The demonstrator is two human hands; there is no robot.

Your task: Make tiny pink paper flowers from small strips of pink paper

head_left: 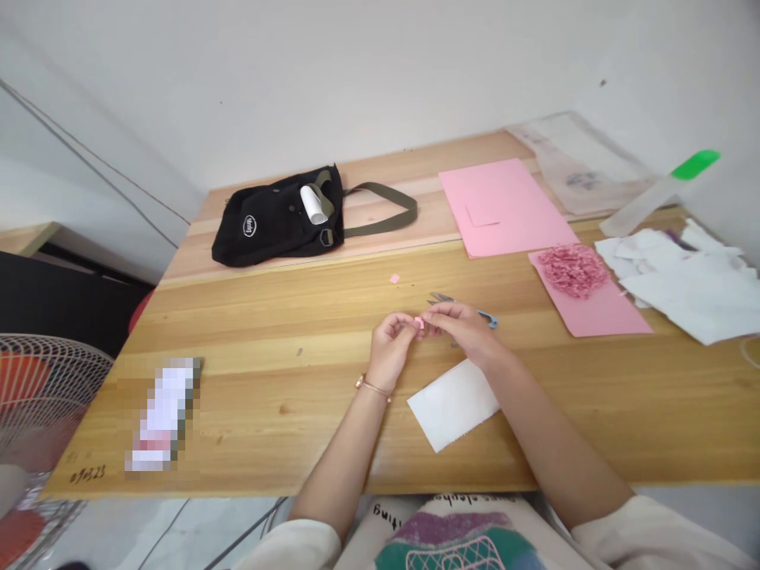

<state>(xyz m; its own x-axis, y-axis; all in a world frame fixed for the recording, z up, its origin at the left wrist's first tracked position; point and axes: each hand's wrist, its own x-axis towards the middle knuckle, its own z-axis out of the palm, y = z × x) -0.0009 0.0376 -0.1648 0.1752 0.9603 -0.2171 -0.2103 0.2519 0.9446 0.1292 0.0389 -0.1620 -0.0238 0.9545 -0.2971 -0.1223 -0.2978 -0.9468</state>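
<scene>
Between the fingertips of both hands is a tiny piece of pink paper [419,323]. My left hand [392,342] pinches it from the left, with a bracelet on that wrist. My right hand [458,323] pinches it from the other side. Partly hidden behind the right hand lie scissors [490,319] with blue handles, their blades showing past the fingers. A white folded paper [454,408] rests below the hands, one end covered by the right forearm. Another small pink square [395,279] lies on the table beyond them.
A black bag [267,218] with a white roll [311,207] sits at the back. Pink sheets [511,214], a pile of crinkled pink pieces [575,271], a green-capped bottle [644,202] and white papers [694,285] are right. A blurred-out object [163,416] lies left, near a fan [53,388].
</scene>
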